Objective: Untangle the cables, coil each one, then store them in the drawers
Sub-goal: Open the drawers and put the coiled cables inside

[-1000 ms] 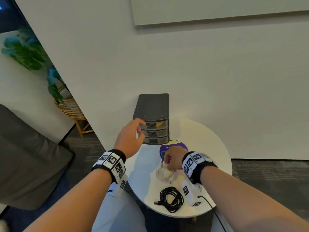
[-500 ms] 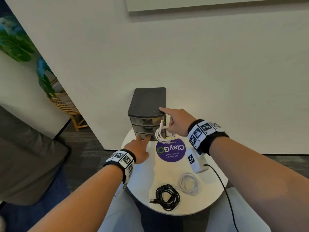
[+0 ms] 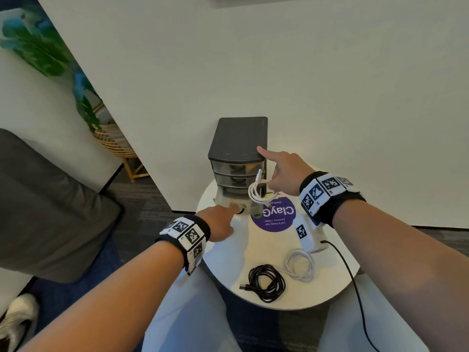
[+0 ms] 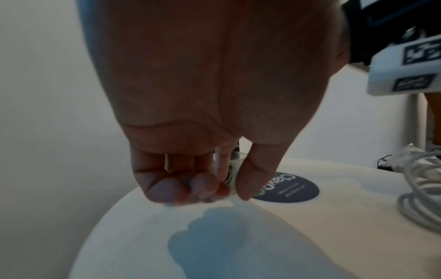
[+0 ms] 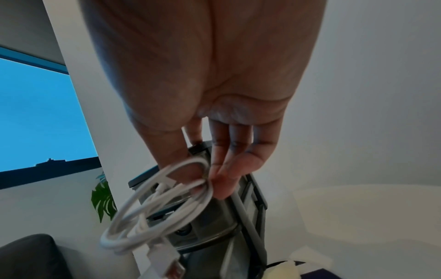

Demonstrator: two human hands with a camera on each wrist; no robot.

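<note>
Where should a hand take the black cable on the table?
Judging by its pose, pinch across the bundled loops of the black cable from above. It lies flat in a coil on the table, plug sticking out to the left, so gripping the bundle should keep the coil together.

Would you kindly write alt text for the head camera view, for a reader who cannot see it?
Seated at a round white table, a person's left hand grips the pulled-out bottom drawer of a small dark drawer unit, while the right hand holds a coiled white cable above it. A black cable and another white cable lie coiled nearby.
</note>
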